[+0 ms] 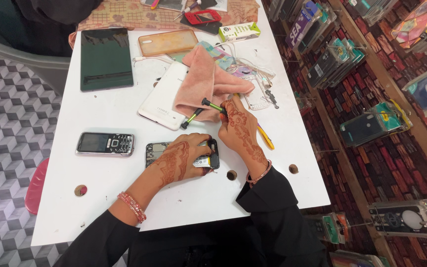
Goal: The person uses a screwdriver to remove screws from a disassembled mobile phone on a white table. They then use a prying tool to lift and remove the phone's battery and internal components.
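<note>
**benchwatcher:** So what are the hands up to? The left hand lies palm-down over an opened phone, fingers curled around its right end and pressing it onto the white bench. Definitely clasped on it, not just hovering.

**fixit_lurker:** Yep, and the right hand is closed around a screwdriver with a black tip end and a green shaft (a second black-and-green one lies just beside it, under the cloth edge). The right hand's fingers sit right next to the phone's right end; I can't tell if they actually touch it.

**benchwatcher:** How does the phone look to you?

**fixit_lurker:** Back cover off, insides showing: grey metal board at the left, something pale with a yellow bit near the right, dark frame around the end. It sits near the front edge of the bench, between the two wrists.

**benchwatcher:** Other stuff: a small keypad phone to its left, a pink cloth draped over a white phone further back, a dark tablet at the far left, and a yellow tool poking out past the right hand.
</note>
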